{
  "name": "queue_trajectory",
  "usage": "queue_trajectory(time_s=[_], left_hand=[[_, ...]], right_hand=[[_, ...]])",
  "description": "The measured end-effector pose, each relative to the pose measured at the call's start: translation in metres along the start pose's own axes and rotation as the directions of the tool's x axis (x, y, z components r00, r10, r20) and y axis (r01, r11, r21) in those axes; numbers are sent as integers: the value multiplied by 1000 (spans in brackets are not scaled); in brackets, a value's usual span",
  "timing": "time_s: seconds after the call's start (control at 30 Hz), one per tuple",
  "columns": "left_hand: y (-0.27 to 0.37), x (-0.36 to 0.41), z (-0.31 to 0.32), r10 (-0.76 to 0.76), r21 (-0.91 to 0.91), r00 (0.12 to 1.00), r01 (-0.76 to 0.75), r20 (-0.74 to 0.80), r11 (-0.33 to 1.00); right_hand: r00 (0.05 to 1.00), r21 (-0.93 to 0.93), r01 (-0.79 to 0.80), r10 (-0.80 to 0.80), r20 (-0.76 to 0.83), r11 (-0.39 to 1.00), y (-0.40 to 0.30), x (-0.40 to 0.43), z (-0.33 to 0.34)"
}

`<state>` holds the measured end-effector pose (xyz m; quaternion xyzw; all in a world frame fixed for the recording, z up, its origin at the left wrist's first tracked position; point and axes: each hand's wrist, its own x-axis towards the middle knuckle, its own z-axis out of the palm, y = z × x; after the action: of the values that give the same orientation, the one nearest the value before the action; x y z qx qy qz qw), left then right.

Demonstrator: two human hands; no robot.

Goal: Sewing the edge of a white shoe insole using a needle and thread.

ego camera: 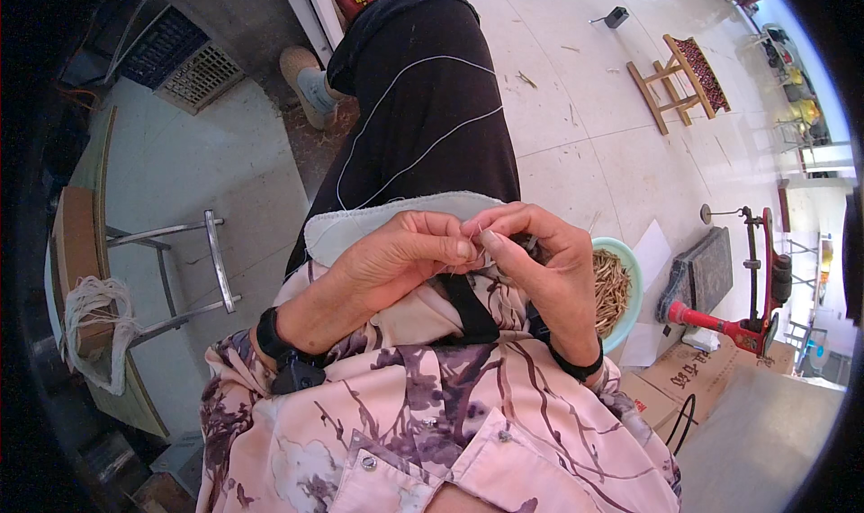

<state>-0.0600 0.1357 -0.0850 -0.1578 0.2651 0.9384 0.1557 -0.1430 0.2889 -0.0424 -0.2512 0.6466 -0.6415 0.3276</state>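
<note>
A pale shoe insole [331,233] with a stitched edge lies across my lap, partly hidden by my hands. Just over it, my left hand [398,250] pinches a fine white thread [378,104] between thumb and forefinger. Close against it, my right hand [550,256] grips the same thread with thumb and forefinger, the fingertips of both nearly touching. Whether a needle is between them is too small to tell. From the insole, the thread runs in a wide loop over the black trouser leg [432,148].
At my right stands a light green basin [634,277] of dry brown stalk pieces, beside a red-handled platform scale [715,320]. A wooden folding stool [682,84] is farther off. On my left, a white yarn skein [101,310] hangs over a cardboard box [74,236] near plastic crates [199,77].
</note>
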Motion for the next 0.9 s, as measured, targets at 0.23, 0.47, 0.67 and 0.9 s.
queue_trajectory(time_s=[0.23, 0.47, 0.67, 0.9], left_hand=[[1, -1, 0, -9, 15, 1000, 9, 13, 1000], [0, -1, 1, -6, 28, 1000, 6, 1, 1000], [1, -2, 2, -9, 50, 1000, 9, 5, 999], [3, -3, 5, -11, 73, 1000, 12, -8, 997]], right_hand=[[999, 15, 32, -31, -9, 999, 3, 0, 1], [999, 5, 33, -33, 5, 999, 3, 0, 0], [1000, 42, -14, 13, 13, 999, 0, -1, -1], [1000, 52, -19, 18, 21, 998, -1, -1, -1]])
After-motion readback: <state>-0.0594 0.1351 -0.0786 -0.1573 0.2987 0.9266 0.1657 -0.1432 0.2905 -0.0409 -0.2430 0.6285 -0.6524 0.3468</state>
